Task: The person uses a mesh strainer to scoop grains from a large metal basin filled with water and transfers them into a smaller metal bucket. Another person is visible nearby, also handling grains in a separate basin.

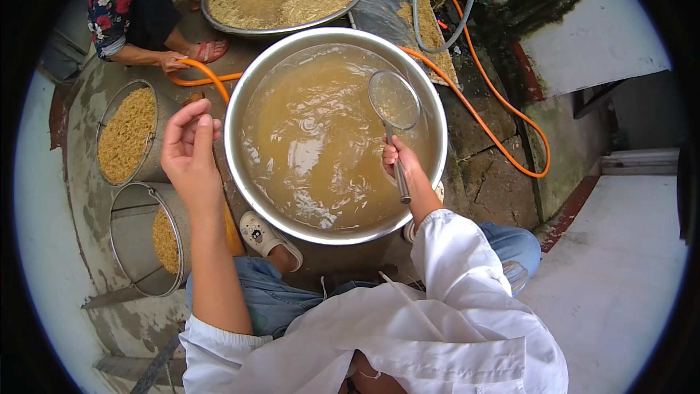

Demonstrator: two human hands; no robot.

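Note:
A large round metal basin holds cloudy brown water before me. In my right hand, over the basin's right side, is the metal handle of a round mesh skimmer. Some small pale bits show on its mesh; whether it touches the water I cannot tell. My left hand is raised just left of the basin, fingers curled loosely, with no object visible in it. Beside that hand stand two metal buckets: the upper bucket is filled with yellow-brown grain or husks, and the lower bucket holds some of the same.
Beyond my basin sits another wide metal basin with floating husks. At the upper left a person grips an orange hose. More orange hose and a grey hose lie at the right, near a husk-strewn sheet.

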